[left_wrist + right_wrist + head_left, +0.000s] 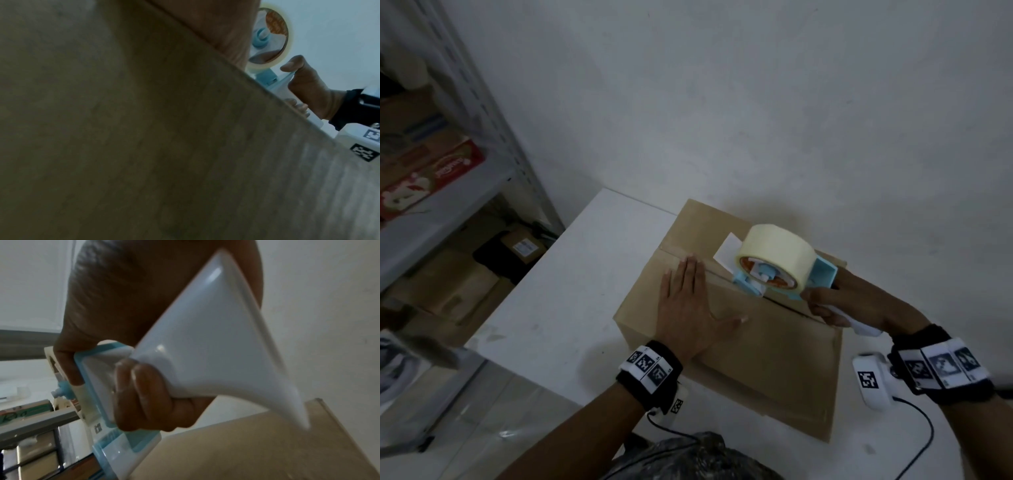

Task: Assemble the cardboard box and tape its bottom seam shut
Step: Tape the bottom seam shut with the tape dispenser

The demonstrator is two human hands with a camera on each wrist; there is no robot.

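Observation:
A brown cardboard box point(763, 356) lies on the white table point(571, 274) with its flaps folded flat on top and the seam running diagonally. My left hand point(688, 305) presses flat on the near flap beside the seam, fingers straight. My right hand point(839, 301) grips the white handle point(216, 345) of a blue tape dispenser point(774, 270) carrying a pale yellow tape roll. The dispenser's front rests on the seam about midway along the box. In the left wrist view cardboard point(144, 129) fills the frame and the dispenser point(269, 37) shows beyond its edge.
A grey metal shelf rack point(465, 164) with cartons and a red box point(431, 178) stands left of the table. A white wall point(756, 102) rises right behind the box. A black cable point(921, 431) trails over the table at the right.

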